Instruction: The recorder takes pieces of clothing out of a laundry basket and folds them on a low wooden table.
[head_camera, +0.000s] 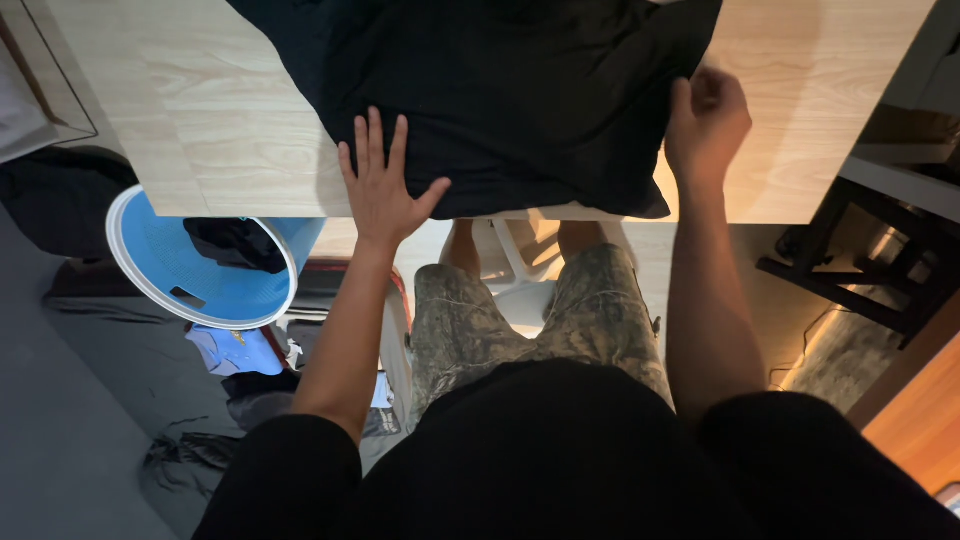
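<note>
The person is standing at a pale wood-grain desk (210, 120) and working on a black cotton garment (500, 90) that is lying spread across the desk's near half, its lower hem reaching just to the front edge. The left hand (380, 185) is pressing flat on the cloth near that hem, fingers fanned wide and thumb out to the side, so its grip is open and holding nothing; it is simply pinning the fabric down. The right hand (708, 118) is curling at the garment's right border, and its grip is looking closed around a pinch of the cloth's edge, though the fingertips are tucked out of sight. To do this step well, I judge that the flat hand should be keeping steady, even weight so the layers are not sliding, while the pinching hand is drawing the edge taut and level rather than lifting it high, which could be dragging wrinkles toward the middle. The hem near the desk's front edge is looking liable to slip off, so the cloth is best kept well onto the surface. Below the desk's left corner a round light-blue plastic laundry basket (150, 270) is sitting on the floor with a dark piece of clothing (235, 245) inside, and more clothes are lying scattered just beside it.
</note>
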